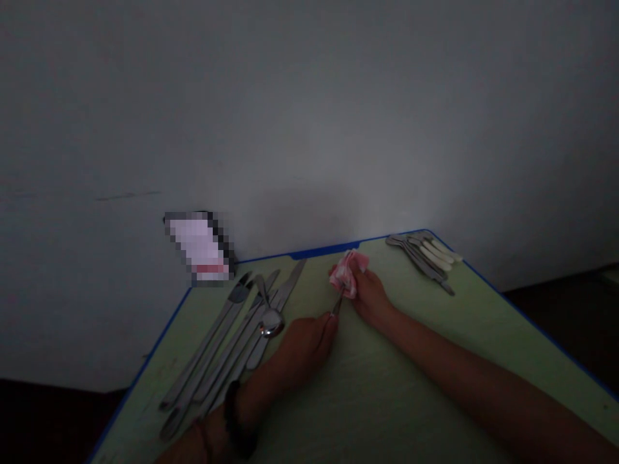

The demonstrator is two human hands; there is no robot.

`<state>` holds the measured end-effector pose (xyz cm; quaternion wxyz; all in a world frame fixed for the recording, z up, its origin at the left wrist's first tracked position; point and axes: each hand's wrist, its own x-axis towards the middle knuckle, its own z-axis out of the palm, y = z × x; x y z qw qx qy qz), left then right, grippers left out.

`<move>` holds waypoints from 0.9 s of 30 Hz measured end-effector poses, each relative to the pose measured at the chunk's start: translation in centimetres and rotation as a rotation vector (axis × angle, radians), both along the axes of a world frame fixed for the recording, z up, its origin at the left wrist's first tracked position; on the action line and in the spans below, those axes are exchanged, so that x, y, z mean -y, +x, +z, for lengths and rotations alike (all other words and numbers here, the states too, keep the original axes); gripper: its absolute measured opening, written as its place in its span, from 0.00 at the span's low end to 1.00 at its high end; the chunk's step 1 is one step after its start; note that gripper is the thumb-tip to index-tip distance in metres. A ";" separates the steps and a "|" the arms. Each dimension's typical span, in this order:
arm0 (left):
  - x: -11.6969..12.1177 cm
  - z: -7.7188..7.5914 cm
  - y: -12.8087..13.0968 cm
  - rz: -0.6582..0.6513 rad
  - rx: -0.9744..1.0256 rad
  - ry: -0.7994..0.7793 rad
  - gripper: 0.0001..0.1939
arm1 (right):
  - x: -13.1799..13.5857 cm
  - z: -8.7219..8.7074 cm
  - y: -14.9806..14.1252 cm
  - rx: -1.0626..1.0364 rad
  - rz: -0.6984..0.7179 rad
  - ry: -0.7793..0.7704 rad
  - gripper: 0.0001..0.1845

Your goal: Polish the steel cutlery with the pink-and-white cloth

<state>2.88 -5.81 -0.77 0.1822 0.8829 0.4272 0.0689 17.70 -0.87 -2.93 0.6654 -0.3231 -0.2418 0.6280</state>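
Where the left hand (309,348) closes: on 1 slim, silvery metal utensil (338,303), fingers pinched narrow around its nearer end.
Right hand (371,293): bunched around a crumpled pink-and-white cloth or tissue (345,274), which covers the utensil's other end, between the hands and over the pale green tabletop (387,386).
Hidden tip: its shape I cannot tell; if sharp, pressing through the thin folds could prick the right fingers.
Cloth folds: a snag could tug the utensil out of the left pinch.
Black beaded bracelet (236,419): near the long silver metal cutlery (207,351); a low forearm sweep could drag the handles.
Shiny round-bowled metal spoon (271,322): it appears to lie over neighbouring pieces, so 1 nudge could make it slide.
Far right corner: grey metal cutlery (425,261) and white-handled cutlery (438,253) overlap near the blue table edge (503,296); a bump could push a piece off.
Black-rimmed, phone-like device (198,248): tilted at the far left corner, where a jolt could topple it.
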 end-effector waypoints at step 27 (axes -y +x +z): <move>-0.1 0.5 -0.1 -0.023 0.035 -0.038 0.21 | 0.3 0.0 -0.1 0.083 0.027 -0.005 0.21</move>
